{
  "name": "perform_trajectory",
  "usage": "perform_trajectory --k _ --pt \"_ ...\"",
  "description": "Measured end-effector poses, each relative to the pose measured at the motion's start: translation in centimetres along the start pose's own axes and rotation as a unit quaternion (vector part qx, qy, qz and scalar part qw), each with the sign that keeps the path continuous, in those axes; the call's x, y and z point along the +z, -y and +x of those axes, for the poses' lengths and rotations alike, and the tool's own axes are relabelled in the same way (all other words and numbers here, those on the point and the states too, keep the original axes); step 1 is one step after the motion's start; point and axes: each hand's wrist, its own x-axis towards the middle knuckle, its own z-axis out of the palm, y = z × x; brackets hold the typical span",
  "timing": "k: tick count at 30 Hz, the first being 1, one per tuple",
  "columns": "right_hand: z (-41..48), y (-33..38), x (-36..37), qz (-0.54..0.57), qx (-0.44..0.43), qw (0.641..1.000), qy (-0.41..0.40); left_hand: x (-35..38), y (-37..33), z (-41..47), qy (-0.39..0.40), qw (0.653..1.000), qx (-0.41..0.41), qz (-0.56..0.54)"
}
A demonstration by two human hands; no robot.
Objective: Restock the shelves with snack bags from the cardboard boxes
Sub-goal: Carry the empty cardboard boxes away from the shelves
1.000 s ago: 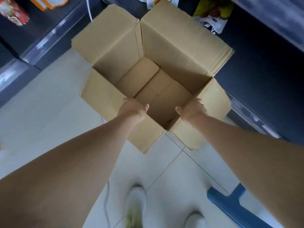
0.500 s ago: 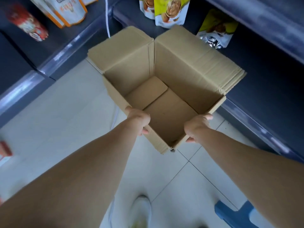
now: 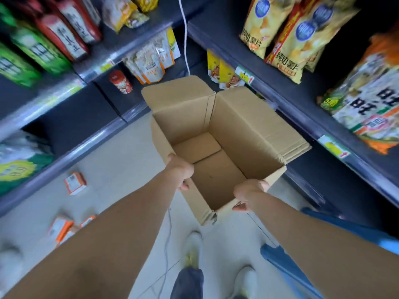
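An empty brown cardboard box (image 3: 241,134) hangs in the air in front of me, its flaps open and its bare bottom showing. My left hand (image 3: 180,171) grips the box's left wall at the rim, fingers curled over the edge. My right hand (image 3: 248,194) grips the near right wall the same way. Yellow chip bags (image 3: 280,31) stand on the right shelf, and green and red bags (image 3: 49,39) fill the upper left shelf. Small white and orange snack bags (image 3: 151,63) sit on a lower shelf behind the box.
Dark shelving (image 3: 302,108) lines both sides of a narrow tiled aisle. Several small orange packs (image 3: 74,183) lie on the floor at the left. A blue stool (image 3: 287,262) stands by my right leg. A white cable (image 3: 185,39) hangs down between the shelf units.
The box has been lifted off the floor and now hangs higher between the shelves. Both hands shifted from the inner flaps to the box walls. My view has tilted up, showing more shelves.
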Motion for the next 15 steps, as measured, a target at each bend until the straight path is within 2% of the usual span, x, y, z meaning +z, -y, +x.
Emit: perform_trajectory --k 1,3,5,6,7,9,11,13,14,15 --pt "-2.1 -0.1 -0.4 -0.019 -0.023 1.0 0.0 -1.1 0.0 -2.0 -0.008 1.0 0.006 0.006" --pt "-5.6 0.3 -1.5 0.109 0.017 0.994 0.027 -3.3 0.1 -5.4 -0.017 1.0 0.016 0.012" --pt "-8.1 0.7 -2.8 0.345 0.059 0.937 0.026 -5.5 0.0 -8.7 -0.007 0.999 0.027 0.024" --pt "-9.7 0.8 -3.5 0.406 0.084 0.91 0.03 -6.5 -0.1 -10.1 -0.005 0.999 0.027 0.02" --pt "-11.1 0.8 -4.1 0.38 0.085 0.921 0.012 -7.5 -0.2 -11.5 -0.008 1.0 0.024 0.017" --pt "-13.7 0.7 -4.6 0.264 0.02 0.964 -0.036 -9.2 -0.3 -13.9 -0.006 1.0 0.028 0.011" --pt "-16.4 1.0 -5.1 0.276 0.003 0.959 -0.057 -10.7 -0.4 -16.5 -0.005 0.999 0.047 0.009" --pt "-19.5 1.4 -5.3 0.234 -0.019 0.968 -0.085 -12.2 -0.6 -19.3 -0.003 0.997 0.071 0.005" --pt "-20.8 1.4 -5.2 0.275 -0.019 0.957 -0.088 -13.0 -0.6 -20.6 -0.001 0.997 0.082 0.012" --pt "-22.3 1.8 -5.1 0.362 0.0 0.93 -0.066 -13.6 -0.6 -22.2 -0.002 0.996 0.088 0.021"
